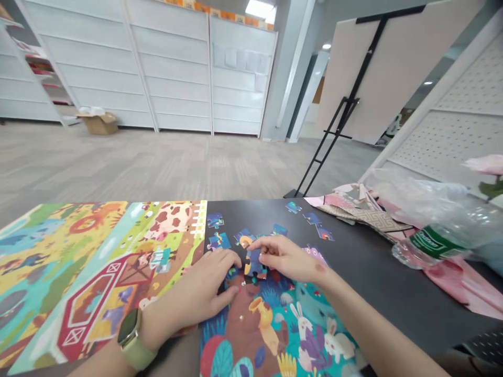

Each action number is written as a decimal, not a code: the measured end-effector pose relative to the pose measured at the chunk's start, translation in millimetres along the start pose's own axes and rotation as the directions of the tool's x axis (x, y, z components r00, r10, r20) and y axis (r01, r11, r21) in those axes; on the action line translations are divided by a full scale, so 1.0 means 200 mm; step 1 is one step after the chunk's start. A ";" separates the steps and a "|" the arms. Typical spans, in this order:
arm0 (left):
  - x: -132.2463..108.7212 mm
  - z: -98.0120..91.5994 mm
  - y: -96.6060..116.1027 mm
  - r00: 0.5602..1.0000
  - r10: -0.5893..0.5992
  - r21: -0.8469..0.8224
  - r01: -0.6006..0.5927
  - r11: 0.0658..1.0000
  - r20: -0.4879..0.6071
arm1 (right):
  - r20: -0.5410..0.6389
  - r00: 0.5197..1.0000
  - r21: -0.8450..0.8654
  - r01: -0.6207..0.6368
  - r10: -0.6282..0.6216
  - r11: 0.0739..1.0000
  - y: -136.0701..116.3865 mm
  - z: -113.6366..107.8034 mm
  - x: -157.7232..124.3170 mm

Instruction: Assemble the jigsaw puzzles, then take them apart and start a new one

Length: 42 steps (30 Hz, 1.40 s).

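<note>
My left hand [204, 293] rests on the partly built jigsaw [271, 324], fingers curled and pressing its top edge, a pale green watch on the wrist. My right hand [288, 258] pinches a blue and orange puzzle piece [253, 263] against the same top edge. The jigsaw shows a brown bear, white rabbits and teal plants. Several loose blue pieces [220, 240] lie on the dark table [373, 262] just beyond my fingers, with more at the far edge [314, 220].
A finished farm puzzle [90, 262] with a red barn covers the table's left. At the right lie a plastic bottle [436, 243] on its side, a clear bag, pink sheets and patterned paper. Beyond are grey floor, an easel board [373, 68], white shelving and a cardboard box [100, 123].
</note>
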<state>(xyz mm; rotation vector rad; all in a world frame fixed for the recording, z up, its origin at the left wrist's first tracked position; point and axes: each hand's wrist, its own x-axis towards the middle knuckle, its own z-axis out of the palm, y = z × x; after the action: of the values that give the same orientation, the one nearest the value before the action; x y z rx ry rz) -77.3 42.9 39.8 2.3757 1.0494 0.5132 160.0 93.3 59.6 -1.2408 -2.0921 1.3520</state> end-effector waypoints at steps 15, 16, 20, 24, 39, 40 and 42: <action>-0.01 -0.01 0.01 0.999 0.002 -0.003 -0.002 1.000 -0.040 | -0.004 0.989 0.047 -0.150 0.150 0.988 0.04 0.01 0.00; -0.01 -0.01 0.02 0.999 0.007 -0.001 -0.007 1.000 -0.045 | -0.021 0.990 0.009 -0.137 0.137 0.991 0.04 0.02 0.00; 0.00 -0.01 0.02 0.999 0.015 0.017 -0.014 1.000 -0.042 | -0.040 0.995 -0.128 -0.093 0.088 0.987 0.06 0.02 0.01; 0.00 -0.01 0.01 1.000 0.021 0.031 -0.021 0.999 -0.015 | -0.083 0.996 -0.311 -0.051 0.026 0.949 0.04 0.02 0.01; -0.01 -0.01 0.02 0.993 0.080 0.133 -0.092 0.987 0.091 | -0.292 0.953 -0.493 -0.075 -0.083 0.867 0.04 -0.03 0.01; -0.01 -0.02 0.01 0.993 0.090 0.136 -0.100 0.986 0.082 | -0.295 0.952 -0.517 -0.092 -0.076 0.851 0.05 -0.03 0.01; -0.01 -0.04 -0.04 0.996 0.088 0.162 -0.088 0.983 0.008 | -0.268 0.962 -0.546 -0.102 -0.058 0.831 0.07 -0.03 0.02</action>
<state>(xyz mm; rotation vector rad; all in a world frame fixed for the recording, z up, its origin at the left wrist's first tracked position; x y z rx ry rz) -87.2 49.1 41.1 2.5745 1.0240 0.4747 169.4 102.2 50.5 -1.5673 -2.3411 0.5196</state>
